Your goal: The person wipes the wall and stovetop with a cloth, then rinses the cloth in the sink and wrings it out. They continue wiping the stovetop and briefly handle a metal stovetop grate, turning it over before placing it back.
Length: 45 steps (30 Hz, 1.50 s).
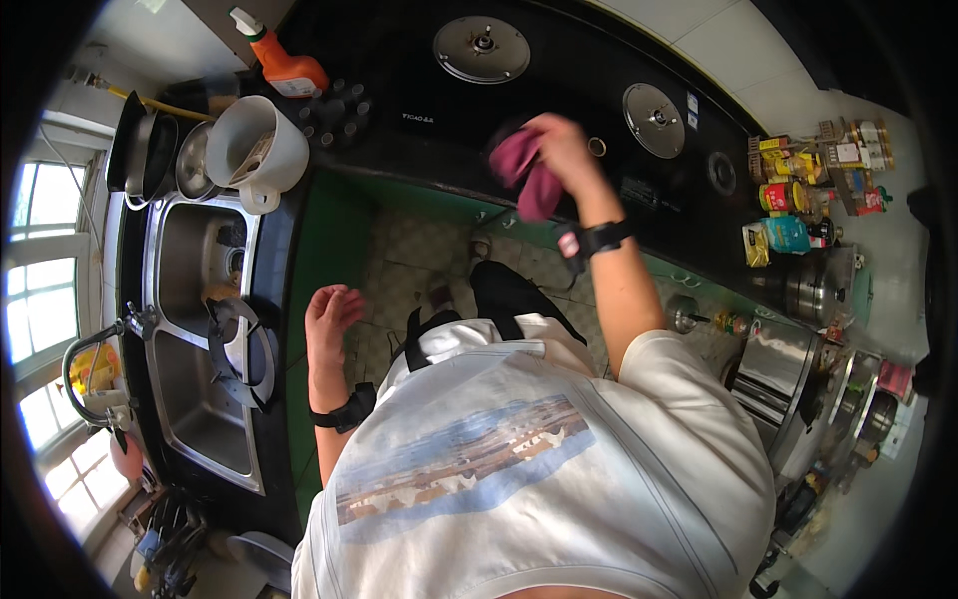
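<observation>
My right hand [561, 153] grips a maroon cloth [518, 159] over the black gas cooktop [404, 153]; both are blurred. Part of the cloth hangs down by the cooktop's front edge. Two burner bases, the left one [482, 49] and the right one [653, 120], show without pan supports. A small gold-rimmed ring [596, 147] lies just right of my hand. My left hand [334, 318] hangs beside the green cabinet front, fingers loosely curled and holding nothing.
An orange spray bottle [288, 67] stands at the back left, near several dark round burner parts [337, 112]. A white plastic jug [258, 146] and pans sit beyond the steel double sink [206, 408]. A pan support [241, 352] rests across the sink edge. Condiments [786, 196] line the right side.
</observation>
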Each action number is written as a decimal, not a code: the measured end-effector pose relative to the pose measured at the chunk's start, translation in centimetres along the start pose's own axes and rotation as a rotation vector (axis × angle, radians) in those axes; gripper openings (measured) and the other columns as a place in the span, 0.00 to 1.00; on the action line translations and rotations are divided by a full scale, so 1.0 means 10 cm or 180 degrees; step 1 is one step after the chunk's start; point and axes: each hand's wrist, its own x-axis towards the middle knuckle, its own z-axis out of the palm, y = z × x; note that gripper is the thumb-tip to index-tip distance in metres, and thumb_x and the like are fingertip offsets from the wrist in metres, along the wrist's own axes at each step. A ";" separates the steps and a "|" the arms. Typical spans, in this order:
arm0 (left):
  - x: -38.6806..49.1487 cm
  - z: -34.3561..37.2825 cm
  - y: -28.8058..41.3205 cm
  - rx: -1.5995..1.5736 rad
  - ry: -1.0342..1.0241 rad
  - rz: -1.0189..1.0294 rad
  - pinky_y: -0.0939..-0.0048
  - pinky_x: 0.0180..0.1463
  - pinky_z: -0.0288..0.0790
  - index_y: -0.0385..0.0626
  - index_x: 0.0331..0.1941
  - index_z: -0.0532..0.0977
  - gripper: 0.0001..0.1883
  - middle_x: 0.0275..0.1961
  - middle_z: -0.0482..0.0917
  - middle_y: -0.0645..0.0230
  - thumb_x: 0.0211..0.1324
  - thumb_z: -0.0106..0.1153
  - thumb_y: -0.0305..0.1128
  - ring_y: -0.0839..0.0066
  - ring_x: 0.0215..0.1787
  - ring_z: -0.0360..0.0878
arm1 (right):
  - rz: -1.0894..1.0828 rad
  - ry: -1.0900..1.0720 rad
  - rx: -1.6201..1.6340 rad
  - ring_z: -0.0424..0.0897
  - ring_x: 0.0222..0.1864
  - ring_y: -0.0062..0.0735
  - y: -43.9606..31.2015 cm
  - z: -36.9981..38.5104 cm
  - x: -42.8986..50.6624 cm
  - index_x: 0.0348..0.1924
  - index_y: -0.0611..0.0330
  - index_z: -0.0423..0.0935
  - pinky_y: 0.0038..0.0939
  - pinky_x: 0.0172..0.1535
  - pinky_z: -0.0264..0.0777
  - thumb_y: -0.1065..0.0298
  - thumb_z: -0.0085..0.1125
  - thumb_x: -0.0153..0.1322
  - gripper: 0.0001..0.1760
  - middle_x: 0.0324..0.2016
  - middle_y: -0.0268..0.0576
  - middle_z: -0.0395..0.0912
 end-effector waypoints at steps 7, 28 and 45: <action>-0.17 -0.08 -0.07 -0.0290 0.0595 -0.0050 0.71 0.46 0.79 0.43 0.47 0.76 0.10 0.45 0.84 0.61 0.70 0.58 0.36 0.71 0.43 0.85 | 0.1080 -0.0488 -0.3497 0.82 0.53 0.47 0.94 -1.29 1.40 0.51 0.58 0.83 0.38 0.57 0.74 0.71 0.48 0.71 0.19 0.51 0.51 0.83; 0.02 0.20 0.01 -0.0110 0.0266 -0.0113 0.68 0.48 0.80 0.43 0.48 0.75 0.10 0.45 0.85 0.60 0.70 0.57 0.36 0.67 0.47 0.85 | -0.1454 0.0065 -0.2128 0.71 0.52 0.51 0.09 1.13 0.21 0.60 0.46 0.77 0.42 0.52 0.76 0.77 0.51 0.68 0.27 0.51 0.44 0.75; 0.47 1.20 0.17 0.0675 -0.0766 0.0106 0.70 0.46 0.79 0.44 0.48 0.75 0.11 0.44 0.84 0.62 0.70 0.57 0.37 0.69 0.45 0.85 | -0.0260 0.1735 -0.2487 0.77 0.47 0.60 0.97 -1.33 -0.61 0.53 0.48 0.77 0.54 0.47 0.75 0.68 0.53 0.69 0.18 0.45 0.51 0.79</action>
